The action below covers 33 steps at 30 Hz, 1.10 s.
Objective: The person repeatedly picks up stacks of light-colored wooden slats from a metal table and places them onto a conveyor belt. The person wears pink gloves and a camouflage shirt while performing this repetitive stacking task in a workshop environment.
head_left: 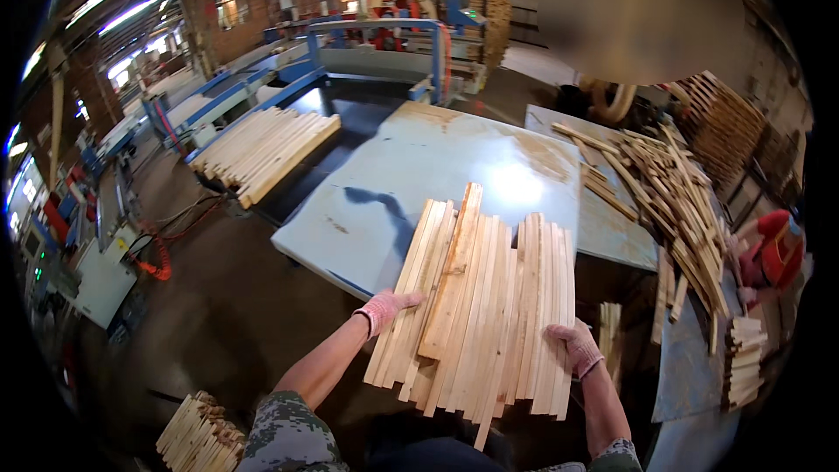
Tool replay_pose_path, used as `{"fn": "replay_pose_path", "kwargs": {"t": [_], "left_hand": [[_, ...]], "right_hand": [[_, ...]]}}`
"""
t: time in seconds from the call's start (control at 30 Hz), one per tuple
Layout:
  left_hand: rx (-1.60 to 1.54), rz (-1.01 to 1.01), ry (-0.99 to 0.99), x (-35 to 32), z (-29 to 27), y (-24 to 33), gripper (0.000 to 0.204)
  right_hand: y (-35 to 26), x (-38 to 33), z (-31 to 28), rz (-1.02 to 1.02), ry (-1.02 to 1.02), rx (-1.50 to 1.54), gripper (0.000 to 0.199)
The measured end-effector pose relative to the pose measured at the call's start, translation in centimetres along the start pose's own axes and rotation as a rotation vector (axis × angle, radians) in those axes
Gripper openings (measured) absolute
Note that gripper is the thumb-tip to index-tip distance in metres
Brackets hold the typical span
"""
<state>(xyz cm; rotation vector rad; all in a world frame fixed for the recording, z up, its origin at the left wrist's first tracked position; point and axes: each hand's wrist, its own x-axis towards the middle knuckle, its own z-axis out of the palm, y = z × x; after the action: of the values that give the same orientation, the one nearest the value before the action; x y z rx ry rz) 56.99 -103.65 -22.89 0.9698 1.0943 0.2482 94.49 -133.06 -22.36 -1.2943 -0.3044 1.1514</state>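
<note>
Nearby, right of the slats (494,315), sticks (686,210) sprawl.

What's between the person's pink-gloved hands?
The head view shows long pale wooden strips, side by side, between the left hand and the right hand, with one knotty wooden strip on top.

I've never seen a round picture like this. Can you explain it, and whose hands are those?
This picture comes from a wide camera worn on a person's head, so straight edges bend. The left hand and right hand, in pinkish gloves, are that person's own. Between them they hold a wide batch of pale wooden strips, with a wider piece on top. The batch's far end is over a pale table. More strips lie on a black surface ahead to the left, and a jumbled wood pile lies at right.
</note>
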Motion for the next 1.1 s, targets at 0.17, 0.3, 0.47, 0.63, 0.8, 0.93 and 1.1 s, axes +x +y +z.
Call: {"fn": "replay_pose_path", "kwargs": {"t": [0.17, 0.3, 0.47, 0.63, 0.8, 0.93, 1.1], "left_hand": [[0.169, 0.130, 0.193, 2.0, -6.7, 4.3, 0.085], [0.303, 0.246, 0.210, 6.0, -10.5, 7.5, 0.092], [0.721, 0.235, 0.205, 9.0, -12.4, 15.6, 0.096], [0.993, 0.274, 0.213, 15.2, -16.3, 22.2, 0.092], [0.811, 0.528, 0.486, 23.0, -20.9, 22.9, 0.095], [1.081, 0.536, 0.571, 21.4, -17.0, 25.0, 0.094], [1.089, 0.451, 0.398, 20.9, -20.4, 28.3, 0.071]], "right_hand": [[-0.2, 6.2, 8.5, 0.039, 0.047, -0.142, 0.050], [-0.3, 10.7, 12.6, 0.002, 0.071, -0.095, 0.049], [-0.4, 16.9, 14.5, 0.002, 0.107, -0.082, 0.051], [-2.9, 21.4, 22.4, -0.005, 0.142, -0.016, 0.063], [-3.0, 26.3, 28.2, -0.076, 0.195, -0.010, 0.073], [-3.6, 28.5, 30.6, -0.052, 0.226, -0.058, 0.079], [-3.6, 29.6, 31.7, 0.028, 0.382, -0.680, 0.091]]}}
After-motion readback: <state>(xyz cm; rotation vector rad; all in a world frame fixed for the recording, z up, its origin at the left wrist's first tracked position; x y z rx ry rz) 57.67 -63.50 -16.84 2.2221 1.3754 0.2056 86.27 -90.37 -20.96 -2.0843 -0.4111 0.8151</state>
